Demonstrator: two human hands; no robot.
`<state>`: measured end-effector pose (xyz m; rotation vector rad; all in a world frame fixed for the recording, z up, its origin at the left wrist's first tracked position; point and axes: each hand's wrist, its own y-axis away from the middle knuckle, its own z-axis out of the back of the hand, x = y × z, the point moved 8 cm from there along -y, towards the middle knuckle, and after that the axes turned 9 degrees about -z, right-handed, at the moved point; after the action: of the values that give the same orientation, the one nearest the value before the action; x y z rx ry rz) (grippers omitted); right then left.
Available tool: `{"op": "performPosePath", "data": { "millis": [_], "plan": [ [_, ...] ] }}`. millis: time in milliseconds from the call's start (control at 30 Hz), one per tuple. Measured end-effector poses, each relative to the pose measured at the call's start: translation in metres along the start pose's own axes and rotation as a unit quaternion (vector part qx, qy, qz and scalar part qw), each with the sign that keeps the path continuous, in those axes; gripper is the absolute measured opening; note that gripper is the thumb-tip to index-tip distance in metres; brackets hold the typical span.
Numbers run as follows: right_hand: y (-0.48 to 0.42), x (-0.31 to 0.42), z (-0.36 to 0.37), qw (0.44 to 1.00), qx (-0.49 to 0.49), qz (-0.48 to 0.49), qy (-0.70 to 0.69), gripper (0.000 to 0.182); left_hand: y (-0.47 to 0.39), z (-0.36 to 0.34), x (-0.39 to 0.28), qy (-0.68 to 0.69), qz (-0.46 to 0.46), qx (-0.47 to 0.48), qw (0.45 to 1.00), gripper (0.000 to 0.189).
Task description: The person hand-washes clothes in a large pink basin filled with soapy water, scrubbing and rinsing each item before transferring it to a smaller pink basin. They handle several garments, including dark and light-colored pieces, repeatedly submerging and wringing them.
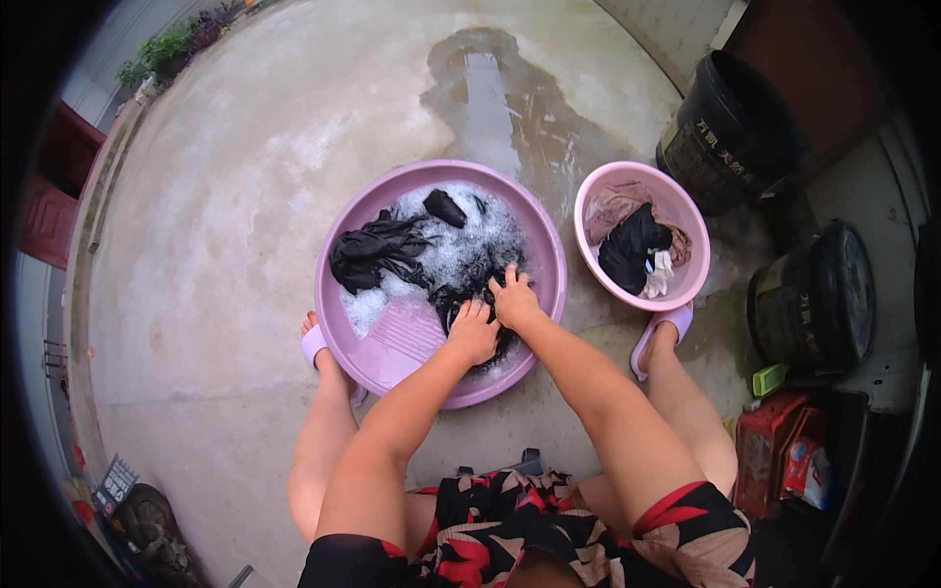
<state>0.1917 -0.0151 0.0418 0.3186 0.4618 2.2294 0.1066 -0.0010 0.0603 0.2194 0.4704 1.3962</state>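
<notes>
Both my hands are down in a large pink-purple plastic washbasin, on a wet black garment bunched among suds. My left hand lies on the cloth with its fingers stretched forward. Just ahead and to the right, my right hand presses on the same garment with its fingers spread. Whether either hand grips the cloth is hidden. Another black garment lies at the basin's left side, and a small dark piece of cloth pokes out of the foam. A ribbed washboard surface shows at the near left of the basin.
A smaller pink basin with black, brownish-pink and white cloth stands right, by my slippered foot. Two black buckets bearing writing line the right wall. A red crate is nearer. Water wets the concrete floor beyond.
</notes>
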Motion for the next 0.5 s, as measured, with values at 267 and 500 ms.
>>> {"op": "performPosePath", "data": {
  "millis": [267,500],
  "plan": [
    [-0.023,0.014,-0.024,0.992,0.049,0.091,0.075,0.032,-0.050,-0.055,-0.001,-0.079,-0.027,0.077,0.994,0.043],
    [-0.004,-0.016,0.086,0.980,0.169,0.082,-0.060,0.039,-0.012,0.023,0.041,0.306,-0.028,-0.039,0.951,0.039]
  ]
}}
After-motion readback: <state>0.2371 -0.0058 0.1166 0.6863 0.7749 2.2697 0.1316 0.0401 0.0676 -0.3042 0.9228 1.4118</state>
